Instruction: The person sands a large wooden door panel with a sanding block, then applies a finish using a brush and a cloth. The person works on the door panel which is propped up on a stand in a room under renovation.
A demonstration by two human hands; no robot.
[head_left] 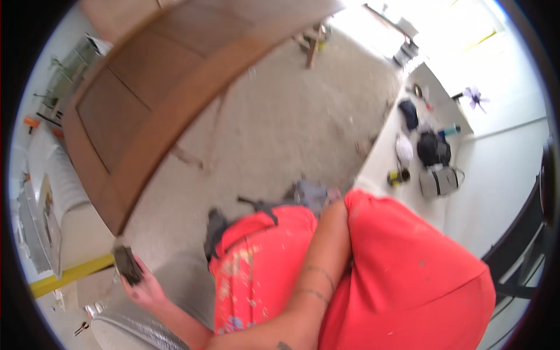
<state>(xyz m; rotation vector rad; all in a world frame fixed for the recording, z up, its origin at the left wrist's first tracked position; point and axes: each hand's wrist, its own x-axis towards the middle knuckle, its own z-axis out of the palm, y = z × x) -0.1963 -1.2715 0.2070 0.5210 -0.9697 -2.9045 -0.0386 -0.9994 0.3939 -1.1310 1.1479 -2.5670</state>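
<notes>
**Just under the brown panel's (pixel 163 67) lower corner, a dark block (pixel 127 265) in the left hand (pixel 143 290)**

Out to the left stretches that bare forearm, fingers curled around the block. The right forearm (pixel 319 277) runs forward against red clothing (pixel 408 268); its hand is hidden, so I can't tell its grip. Well right of both, a black bag (pixel 431 149) and a grey bag (pixel 440 182) sit, contents unseen.

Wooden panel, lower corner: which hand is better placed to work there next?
Probably left: the left hand holds the dark block, close to the lower corner of the wooden panel. The right forearm angles away, beside the red trousers; its hand is hidden.
</notes>
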